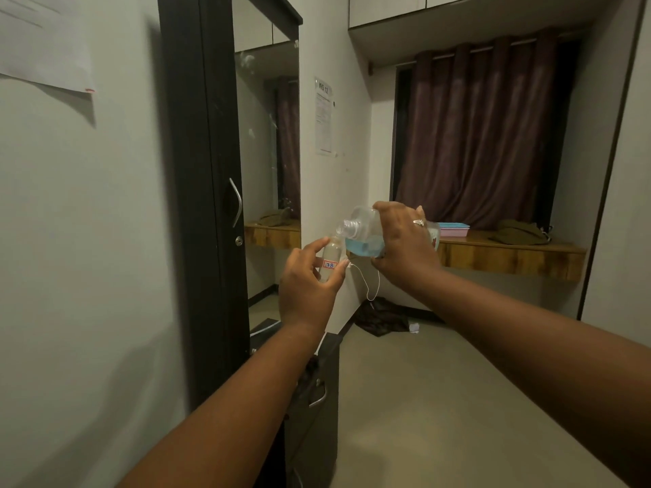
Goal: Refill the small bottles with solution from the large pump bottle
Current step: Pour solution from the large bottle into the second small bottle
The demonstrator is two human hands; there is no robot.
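Note:
My left hand (308, 283) grips a small clear bottle (331, 257) upright at chest height; it bears a white label with red marks and has no cap. My right hand (403, 244) holds the large clear bottle (363, 230) tipped on its side, pump removed, its threaded neck pointing left and down over the small bottle's mouth. Blue solution (364, 247) pools along the large bottle's lower side. A thin white string (370, 287) hangs in a loop below the two bottles.
A dark wardrobe door (208, 191) with a metal handle and a mirror stands to the left. A wooden shelf (510, 255) under maroon curtains carries a pink-and-blue tray (454, 228) and folded cloth. Dark cloth (382, 317) lies on the floor; a low dark cabinet (317, 399) stands below my arms.

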